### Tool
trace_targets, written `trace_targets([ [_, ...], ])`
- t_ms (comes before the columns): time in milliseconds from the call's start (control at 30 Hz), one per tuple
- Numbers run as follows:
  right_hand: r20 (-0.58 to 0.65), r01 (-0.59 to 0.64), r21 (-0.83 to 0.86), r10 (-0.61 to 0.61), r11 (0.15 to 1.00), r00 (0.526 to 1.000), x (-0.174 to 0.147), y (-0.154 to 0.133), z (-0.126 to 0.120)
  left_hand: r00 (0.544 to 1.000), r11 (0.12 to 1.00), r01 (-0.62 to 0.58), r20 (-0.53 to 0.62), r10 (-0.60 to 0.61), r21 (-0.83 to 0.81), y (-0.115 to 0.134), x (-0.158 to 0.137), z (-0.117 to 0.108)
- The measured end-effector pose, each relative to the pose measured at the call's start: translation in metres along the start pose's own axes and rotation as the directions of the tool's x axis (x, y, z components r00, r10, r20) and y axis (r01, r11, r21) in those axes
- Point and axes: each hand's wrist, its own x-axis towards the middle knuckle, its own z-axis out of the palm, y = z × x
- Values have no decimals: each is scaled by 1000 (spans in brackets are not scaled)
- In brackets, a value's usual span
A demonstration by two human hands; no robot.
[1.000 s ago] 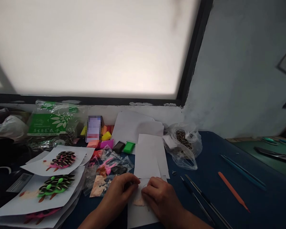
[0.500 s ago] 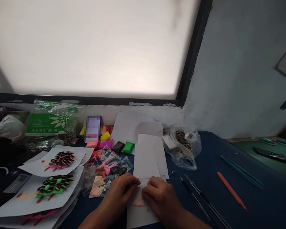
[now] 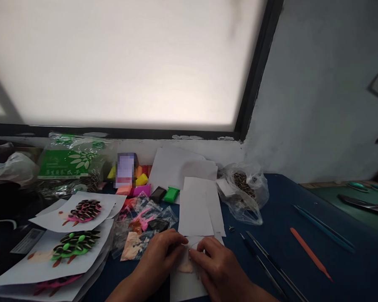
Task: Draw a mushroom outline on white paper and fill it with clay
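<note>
Left hand (image 3: pixel 164 256) and right hand (image 3: pixel 219 261) meet, almost fingertip to fingertip, over a plain white paper sheet (image 3: pixel 185 290) on the dark blue tabletop (image 3: pixel 280 214). Fingers on both are curled inward; from where I stand, I can't tell whether either one is pinching anything. Between them on that sheet lies a thin, flat patch of peach-coloured, clay-like stuff (image 3: pixel 185 266), close by the right hand's fingers. Just beyond the hands sits a pile of white paper (image 3: pixel 193 209). Near the left hand there's a clear plastic packet with peach clay (image 3: pixel 129 248), and further left, white sheets carry a pink-and-black hedgehog figure (image 3: pixel 84 210) and a green-and-black one (image 3: pixel 75 244). Over on the right rest two slender dark-and-silver rods (image 3: pixel 269 257), an orange pointed stick (image 3: pixel 311 254), blue tweezers (image 3: pixel 323 227) and, farther back, a clear plastic bag of dark seeds (image 3: pixel 245 186).
</note>
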Motion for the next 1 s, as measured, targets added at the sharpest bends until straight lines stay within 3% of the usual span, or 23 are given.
trace_targets([
  [167,-39,39,-69,-42,997,998,-3,2,3,999,999,-41,5,41,17,1,-1,-1],
  [533,-5,38,-162,-40,986,999,0,-3,5,989,987,-147,26,145,67,2,-3,1],
  [833,-72,27,-5,-27,1000,997,-5,3,3,979,974,-205,6,206,92,-7,-4,6],
  [1000,-82,58,-79,-64,995,995,-6,2,7,975,970,-223,1,224,96,-7,-4,5],
])
